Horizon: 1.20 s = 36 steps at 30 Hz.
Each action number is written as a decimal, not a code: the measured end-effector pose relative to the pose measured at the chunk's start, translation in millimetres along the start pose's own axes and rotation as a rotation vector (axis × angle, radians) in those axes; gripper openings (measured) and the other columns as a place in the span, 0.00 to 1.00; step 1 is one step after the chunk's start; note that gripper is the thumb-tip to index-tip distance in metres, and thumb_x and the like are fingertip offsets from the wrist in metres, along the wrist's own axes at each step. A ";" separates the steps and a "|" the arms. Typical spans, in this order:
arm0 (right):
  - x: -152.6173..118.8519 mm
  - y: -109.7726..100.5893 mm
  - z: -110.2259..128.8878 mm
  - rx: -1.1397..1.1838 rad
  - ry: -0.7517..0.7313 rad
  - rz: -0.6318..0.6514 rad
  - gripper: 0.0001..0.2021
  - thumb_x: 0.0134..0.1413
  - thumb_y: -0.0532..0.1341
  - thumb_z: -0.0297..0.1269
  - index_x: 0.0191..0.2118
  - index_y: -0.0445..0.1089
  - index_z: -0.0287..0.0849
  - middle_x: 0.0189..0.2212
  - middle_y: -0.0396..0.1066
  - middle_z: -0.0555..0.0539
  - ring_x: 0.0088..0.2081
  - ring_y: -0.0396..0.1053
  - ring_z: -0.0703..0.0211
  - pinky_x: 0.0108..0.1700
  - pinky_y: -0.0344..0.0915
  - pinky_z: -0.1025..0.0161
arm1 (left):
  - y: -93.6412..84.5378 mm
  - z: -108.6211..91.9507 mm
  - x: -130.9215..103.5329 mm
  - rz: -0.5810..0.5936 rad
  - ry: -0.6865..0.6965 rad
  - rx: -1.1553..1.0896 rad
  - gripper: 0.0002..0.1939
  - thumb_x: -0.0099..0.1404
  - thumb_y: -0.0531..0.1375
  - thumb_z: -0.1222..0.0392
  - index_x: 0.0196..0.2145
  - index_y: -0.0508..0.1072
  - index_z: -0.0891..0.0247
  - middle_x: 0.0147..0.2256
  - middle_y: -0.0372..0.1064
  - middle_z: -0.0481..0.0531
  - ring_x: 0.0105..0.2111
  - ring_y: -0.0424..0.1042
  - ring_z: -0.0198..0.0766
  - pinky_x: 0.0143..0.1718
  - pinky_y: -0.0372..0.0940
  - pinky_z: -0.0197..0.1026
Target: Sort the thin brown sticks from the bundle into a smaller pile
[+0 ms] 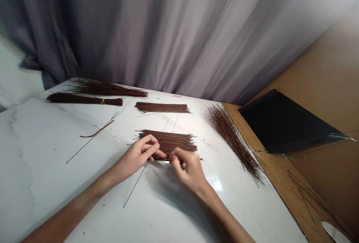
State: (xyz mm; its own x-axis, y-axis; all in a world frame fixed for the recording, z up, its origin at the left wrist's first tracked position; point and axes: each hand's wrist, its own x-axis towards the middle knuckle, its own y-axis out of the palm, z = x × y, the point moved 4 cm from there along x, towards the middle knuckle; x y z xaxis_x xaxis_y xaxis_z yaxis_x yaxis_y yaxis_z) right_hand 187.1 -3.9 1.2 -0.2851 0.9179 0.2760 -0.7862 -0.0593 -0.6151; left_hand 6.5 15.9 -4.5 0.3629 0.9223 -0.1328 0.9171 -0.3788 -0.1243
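Observation:
A flat layer of thin brown sticks [174,140] lies crosswise in front of me, its ends uneven on both sides. My left hand [144,149] is over its near left part, thumb and forefinger pinched together and the other fingers partly extended. At the near right edge of the layer, my right hand [186,166] has its fingers curled in a pinch. Whatever either pinch holds is too small or hidden to make out. One long thin stick [136,185] slants out toward me from below the left hand.
Behind the layer lies a second short bundle [162,107]. At the back left are a tied bundle [84,99] with a yellow band and a loose pile [106,87]. A fanned pile [232,138] lies right, beside a black sheet [288,123]. A brown strip [98,131] lies left.

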 end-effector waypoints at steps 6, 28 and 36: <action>0.8 24.9 14.6 0.325 0.157 0.138 0.14 0.67 0.59 0.47 0.44 0.75 0.43 0.32 0.77 0.49 0.29 0.71 0.62 0.32 0.63 0.65 | 12.0 -1.5 -0.1 -0.135 0.065 -0.281 0.13 0.71 0.61 0.46 0.40 0.71 0.58 0.51 0.75 0.53 0.43 0.76 0.40 0.38 0.70 0.38; -22.1 -172.5 -117.8 -0.822 0.240 -0.832 0.21 0.65 0.55 0.50 0.37 0.80 0.41 0.33 0.71 0.40 0.36 0.64 0.48 0.37 0.59 0.55 | -10.7 19.5 8.9 -0.154 0.391 0.872 0.10 0.78 0.50 0.63 0.41 0.71 0.58 0.43 0.72 0.49 0.43 0.68 0.43 0.47 0.63 0.48; -31.6 -184.0 -158.8 -0.860 0.232 -0.759 0.26 0.65 0.51 0.51 0.41 0.81 0.37 0.34 0.69 0.36 0.38 0.63 0.43 0.43 0.59 0.47 | -0.2 14.3 4.9 -0.227 0.494 1.009 0.06 0.77 0.54 0.62 0.41 0.71 0.60 0.41 0.72 0.51 0.41 0.70 0.44 0.45 0.62 0.48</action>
State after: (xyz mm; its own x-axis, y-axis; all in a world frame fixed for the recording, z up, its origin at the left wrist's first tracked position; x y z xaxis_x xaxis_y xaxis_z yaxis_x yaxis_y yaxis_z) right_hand 427.9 40.4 -11.7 0.2752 0.6583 0.7006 -0.0567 0.7386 -0.6717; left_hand 5.7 19.4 -19.2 0.4355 0.8223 0.3662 0.5002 0.1172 -0.8580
